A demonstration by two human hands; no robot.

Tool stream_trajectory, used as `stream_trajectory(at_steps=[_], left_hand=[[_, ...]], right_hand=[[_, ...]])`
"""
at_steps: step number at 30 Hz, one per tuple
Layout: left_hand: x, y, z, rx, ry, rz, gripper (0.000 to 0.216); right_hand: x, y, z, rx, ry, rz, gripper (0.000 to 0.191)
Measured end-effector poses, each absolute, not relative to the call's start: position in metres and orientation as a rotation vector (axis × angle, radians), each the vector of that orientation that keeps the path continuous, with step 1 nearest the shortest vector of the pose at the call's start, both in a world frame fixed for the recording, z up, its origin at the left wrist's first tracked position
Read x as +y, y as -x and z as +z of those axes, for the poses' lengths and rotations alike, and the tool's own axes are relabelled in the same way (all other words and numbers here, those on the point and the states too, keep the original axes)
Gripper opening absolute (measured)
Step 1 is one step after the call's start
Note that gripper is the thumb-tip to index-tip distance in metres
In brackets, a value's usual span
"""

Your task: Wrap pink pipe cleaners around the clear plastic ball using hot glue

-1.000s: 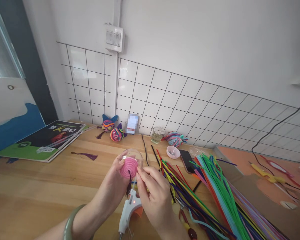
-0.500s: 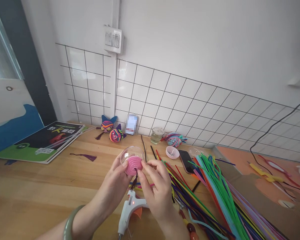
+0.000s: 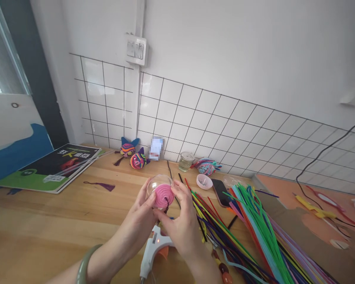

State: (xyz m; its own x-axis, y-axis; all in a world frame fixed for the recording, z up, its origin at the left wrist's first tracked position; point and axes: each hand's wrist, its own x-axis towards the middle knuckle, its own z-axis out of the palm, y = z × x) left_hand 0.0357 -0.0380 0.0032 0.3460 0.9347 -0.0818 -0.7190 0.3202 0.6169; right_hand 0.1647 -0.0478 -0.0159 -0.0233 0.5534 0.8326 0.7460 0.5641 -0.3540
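Smooth, pale wood grain runs across the worktop (image 3: pixel 62 225). At its near middle, raised in front of the person, is a clear ball (image 3: pixel 157 181), glossy and rounded; a matte pink coil (image 3: pixel 163 193) winds in tight spiral ridges over its near side. A dark tassel (image 3: pixel 167 202) comes out of the coil's centre.

The left hand (image 3: pixel 140 211), above a smooth green bangle (image 3: pixel 88 262), curls part-closed round the ball's left side, its thumb laid on the coil. The right hand (image 3: pixel 180 217) is half curled: its fingertips meet the right edge, while its thumb reaches in below the coil and hides the tassel's lower part.

Farther out at the left lies a flat booklet (image 3: pixel 26 173) with a green and black cover, then a thin purple tassel (image 3: pixel 102 185). Two striped ornaments (image 3: pixel 138 160) sit by the gridded wall (image 3: pixel 112 106). A white glue gun (image 3: pixel 150 252), its red light lit, lies just below the hands, its right end covered by the right hand. To the right come a glass jar (image 3: pixel 186 161), a pink bowl (image 3: pixel 204 181), a dark phone (image 3: pixel 220 191) and fuzzy, slender stems (image 3: pixel 260 221) in many colours.
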Motion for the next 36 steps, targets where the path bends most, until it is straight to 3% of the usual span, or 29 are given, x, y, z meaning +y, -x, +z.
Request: stream_trajectory(at_steps=[12, 22, 36], left_hand=[[-0.021, -0.029, -0.011, 0.630, -0.830, 1.119, 0.038], [-0.011, -0.009, 0.005, 0.797, -0.890, 1.131, 0.059], [-0.005, -0.003, 0.001, 0.653, -0.887, 1.074, 0.053]], right_hand=[[-0.037, -0.181, -0.023, -1.766, 1.069, 0.049, 0.054], [-0.041, -0.182, -0.018, -1.954, 1.042, 0.026, 0.052], [-0.044, -0.184, -0.015, -1.981, 1.019, 0.007, 0.058]])
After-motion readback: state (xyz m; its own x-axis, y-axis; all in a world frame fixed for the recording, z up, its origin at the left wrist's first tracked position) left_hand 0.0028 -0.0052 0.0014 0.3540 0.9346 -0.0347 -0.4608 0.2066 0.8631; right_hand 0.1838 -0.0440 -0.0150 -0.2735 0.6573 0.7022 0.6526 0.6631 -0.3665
